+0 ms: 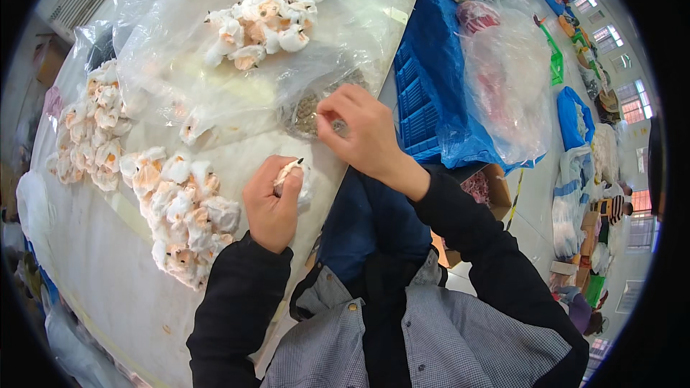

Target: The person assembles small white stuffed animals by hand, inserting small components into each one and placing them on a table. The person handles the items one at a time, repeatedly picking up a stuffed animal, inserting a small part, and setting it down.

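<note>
My left hand point(273, 205) is closed round a small white fluffy plush piece point(305, 185), and a dark pointed tip sticks up past the thumb. Over a clear plastic bag of small brown bits point(305, 113) hangs my right hand point(359, 129), thumb and fingers curled together in a pinch. What that pinch holds, if anything, is too small to tell. Left of my left hand lies a pile of similar white and peach plush pieces point(188, 219). A second group point(93, 129) sits further left, and another heap point(262, 21) rests on clear plastic film at the far side.
The pale tabletop point(108, 244) carries crumpled clear film point(165, 65) across its far part. Right of the table edge stands a blue crate point(417, 100) with a blue liner and a clear bag of pink material point(503, 86). Beneath it, a cardboard box point(497, 190) holds pink shreds.
</note>
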`<control>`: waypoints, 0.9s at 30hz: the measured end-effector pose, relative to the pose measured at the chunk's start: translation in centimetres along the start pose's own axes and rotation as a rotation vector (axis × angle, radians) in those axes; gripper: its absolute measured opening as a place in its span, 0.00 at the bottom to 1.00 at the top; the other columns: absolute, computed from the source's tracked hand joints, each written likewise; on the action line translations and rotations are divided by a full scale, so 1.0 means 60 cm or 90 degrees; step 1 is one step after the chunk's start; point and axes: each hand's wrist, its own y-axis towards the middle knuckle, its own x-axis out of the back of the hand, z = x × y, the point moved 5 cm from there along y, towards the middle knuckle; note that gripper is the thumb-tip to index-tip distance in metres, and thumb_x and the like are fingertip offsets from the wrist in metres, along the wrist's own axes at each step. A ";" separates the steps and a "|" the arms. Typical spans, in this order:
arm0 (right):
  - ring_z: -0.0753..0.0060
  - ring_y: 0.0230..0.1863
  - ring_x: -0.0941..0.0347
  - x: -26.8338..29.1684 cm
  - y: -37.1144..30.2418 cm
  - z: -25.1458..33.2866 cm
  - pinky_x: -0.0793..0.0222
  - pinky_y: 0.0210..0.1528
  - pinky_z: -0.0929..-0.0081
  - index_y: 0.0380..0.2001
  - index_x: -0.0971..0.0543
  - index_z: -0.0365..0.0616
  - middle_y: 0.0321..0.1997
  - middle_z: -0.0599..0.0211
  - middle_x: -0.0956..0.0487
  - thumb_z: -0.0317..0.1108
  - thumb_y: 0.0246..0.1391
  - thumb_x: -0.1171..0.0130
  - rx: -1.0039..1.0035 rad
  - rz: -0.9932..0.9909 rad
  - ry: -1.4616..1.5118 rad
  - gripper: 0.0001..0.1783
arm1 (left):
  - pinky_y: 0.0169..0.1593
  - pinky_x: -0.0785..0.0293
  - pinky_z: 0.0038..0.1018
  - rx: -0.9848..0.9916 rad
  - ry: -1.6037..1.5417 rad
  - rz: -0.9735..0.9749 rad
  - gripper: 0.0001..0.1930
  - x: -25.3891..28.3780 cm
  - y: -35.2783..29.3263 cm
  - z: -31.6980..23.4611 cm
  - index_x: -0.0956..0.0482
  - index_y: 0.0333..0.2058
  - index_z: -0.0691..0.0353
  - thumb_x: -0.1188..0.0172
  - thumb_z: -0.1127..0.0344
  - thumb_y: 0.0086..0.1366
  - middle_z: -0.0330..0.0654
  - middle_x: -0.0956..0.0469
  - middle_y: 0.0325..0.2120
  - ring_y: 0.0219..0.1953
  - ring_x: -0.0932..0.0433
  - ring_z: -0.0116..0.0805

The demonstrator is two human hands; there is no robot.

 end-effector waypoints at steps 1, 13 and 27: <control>0.70 0.32 0.23 0.008 -0.005 0.007 0.28 0.36 0.74 0.32 0.19 0.43 0.32 0.69 0.20 0.29 0.56 0.33 -0.051 0.012 0.077 0.04 | 0.31 0.35 0.26 0.015 0.004 0.011 0.05 0.000 -0.002 -0.001 0.20 0.37 0.68 0.40 0.71 0.69 0.37 0.29 0.23 0.26 0.33 0.23; 0.86 0.33 0.25 -0.021 -0.085 0.030 0.30 0.37 0.83 0.39 0.20 0.38 0.33 0.73 0.19 0.29 0.65 0.37 -0.479 0.192 0.727 0.05 | 0.30 0.34 0.26 0.003 0.046 0.052 0.05 -0.003 -0.002 -0.022 0.21 0.34 0.68 0.39 0.72 0.67 0.38 0.26 0.22 0.25 0.31 0.24; 0.84 0.33 0.23 -0.013 -0.100 0.033 0.28 0.36 0.81 0.43 0.19 0.38 0.34 0.71 0.18 0.29 0.65 0.35 -0.434 0.154 0.619 0.07 | 0.31 0.33 0.25 0.007 0.042 0.109 0.05 -0.010 -0.004 -0.024 0.20 0.35 0.67 0.41 0.72 0.69 0.39 0.25 0.23 0.26 0.30 0.24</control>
